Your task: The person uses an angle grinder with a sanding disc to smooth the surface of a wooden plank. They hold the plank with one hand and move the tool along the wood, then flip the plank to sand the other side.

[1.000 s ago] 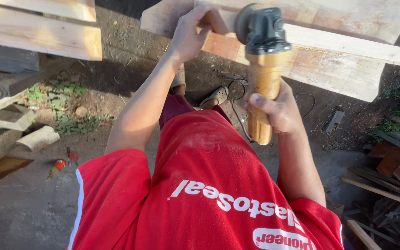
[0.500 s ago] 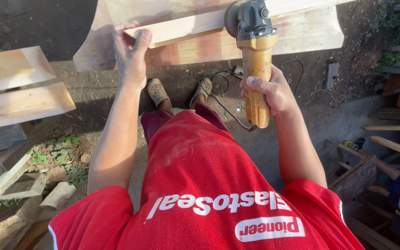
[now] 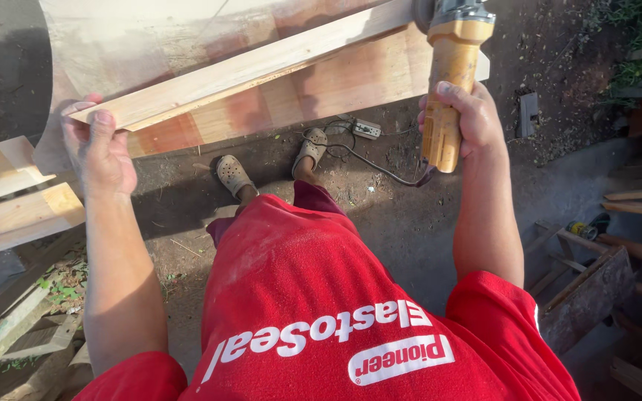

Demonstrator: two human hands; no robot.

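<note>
head view | left hand (image 3: 102, 152) grips the near end of a long wooden plank (image 3: 261, 70), fingers clamped over its edge; stiff, light, best held at that end | right hand (image 3: 466, 119) wraps the yellow power tool (image 3: 446, 89) handle; looks heavy | tool head cut off at top; cord (image 3: 380, 167) partly hidden

Outdoor woodworking yard — bare dirt ground (image 3: 187, 215), stacked planks (image 3: 16, 200), scrap timber (image 3: 633, 200) — power cord (image 3: 365, 160).
</note>
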